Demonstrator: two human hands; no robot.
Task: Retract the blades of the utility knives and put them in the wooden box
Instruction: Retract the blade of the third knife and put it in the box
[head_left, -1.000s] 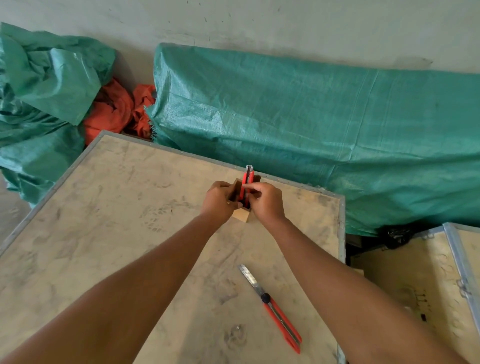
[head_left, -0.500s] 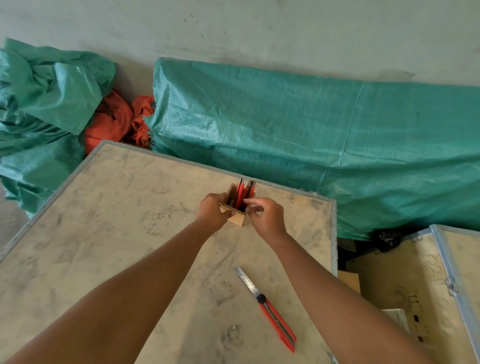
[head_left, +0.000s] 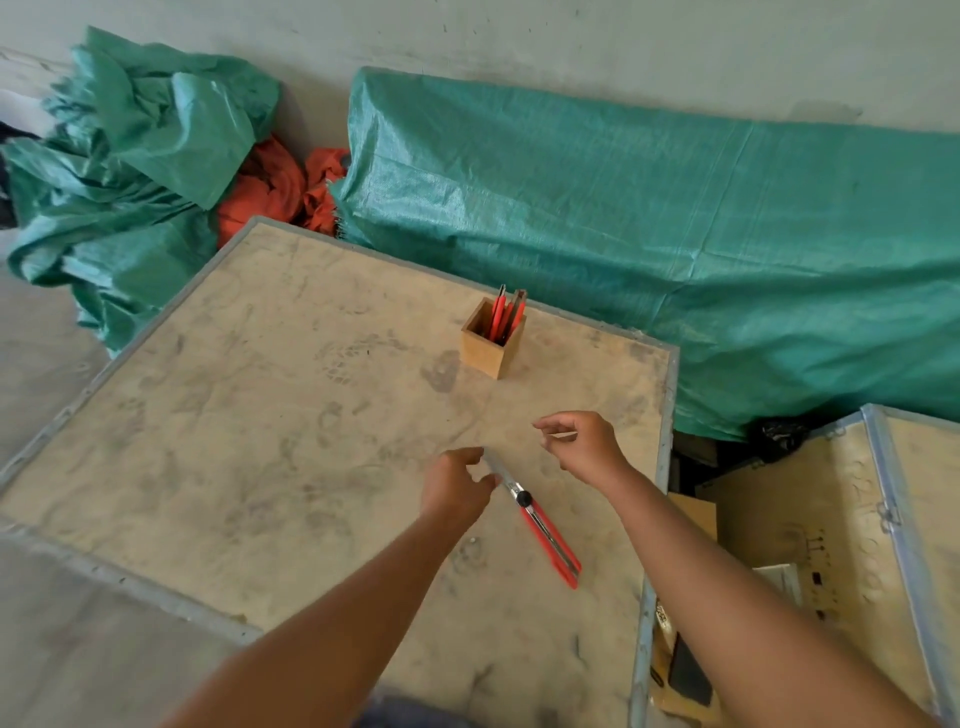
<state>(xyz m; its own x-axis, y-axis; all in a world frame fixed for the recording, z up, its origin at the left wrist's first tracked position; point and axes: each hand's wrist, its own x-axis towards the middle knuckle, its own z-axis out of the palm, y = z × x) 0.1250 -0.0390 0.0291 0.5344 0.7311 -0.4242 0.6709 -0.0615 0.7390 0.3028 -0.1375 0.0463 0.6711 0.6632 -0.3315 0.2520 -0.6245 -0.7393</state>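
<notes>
One red utility knife (head_left: 540, 519) lies flat near the right edge of the crate top (head_left: 260, 415), blade extended toward the far side. Both hands have left the wooden box (head_left: 491, 340), where they were a second ago; it now stands alone near the far right corner with several red knives (head_left: 506, 314) upright in it. The left hand (head_left: 457, 483) is closing on the exposed blade end; actual contact cannot be confirmed. The right hand (head_left: 582, 441) hovers empty, fingers loosely curled. Judgement: last visible knife outstanding. Knife count in the box unclear.
</notes>
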